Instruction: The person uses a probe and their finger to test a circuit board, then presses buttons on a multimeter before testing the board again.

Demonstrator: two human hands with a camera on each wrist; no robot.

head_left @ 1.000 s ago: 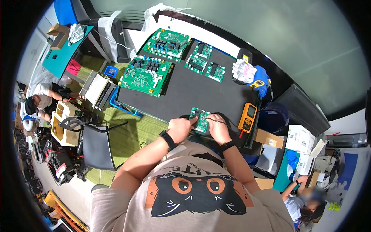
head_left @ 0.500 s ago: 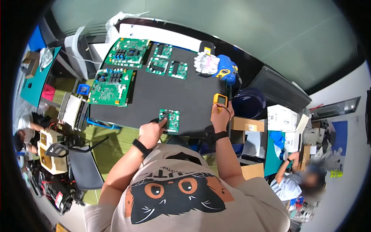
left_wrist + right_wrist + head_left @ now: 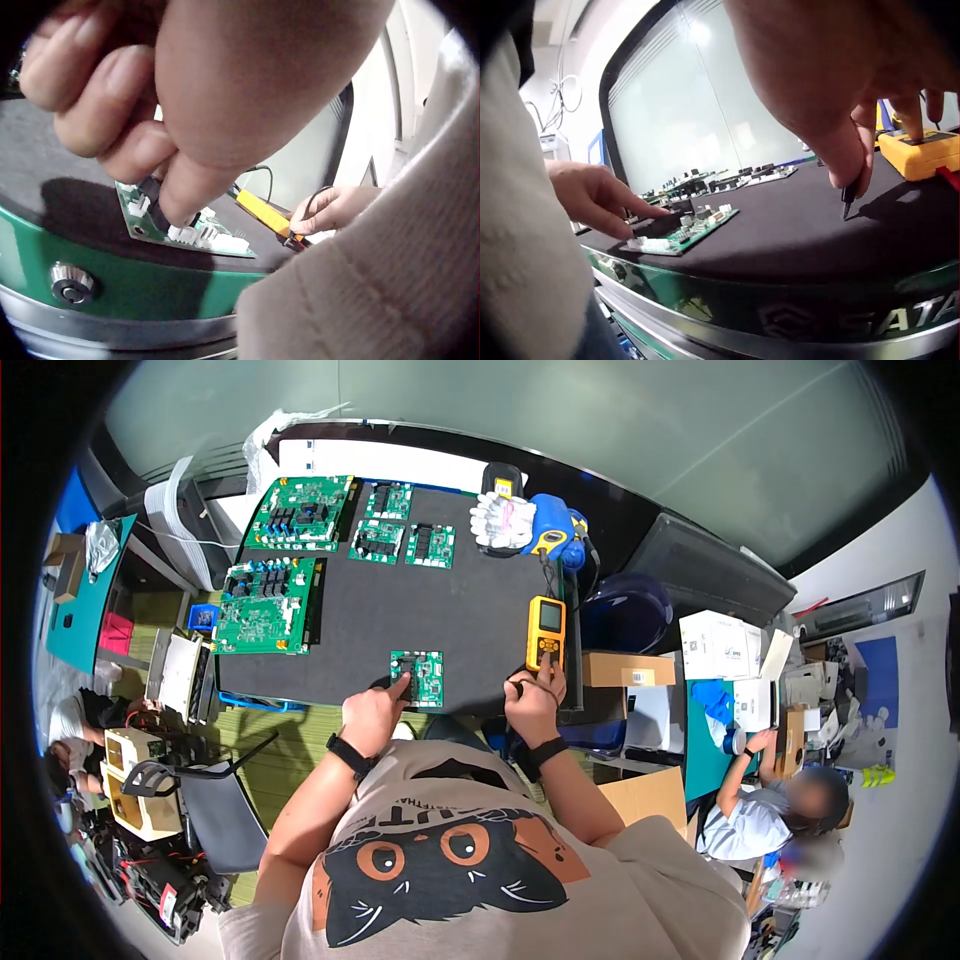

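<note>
A small green circuit board lies at the mat's near edge. The left hand rests its extended index finger on the board's black part; in the right wrist view its thumb is by the white connectors. To the right lies a yellow meter with a screen. The right hand has one finger on the meter's buttons. Between its thumb and another finger it pinches a black probe, metal tip pointing down near the dark mat, whether touching cannot be told.
Two large green boards and several small boards lie at the back left. White gloves and a blue tool sit at the back right. A cardboard box stands beyond the right edge; another person is farther right.
The right hand has left the small board's right side and reached the meter, where a finger now touches the buttons. The left hand stays at the board. The head view has turned.
</note>
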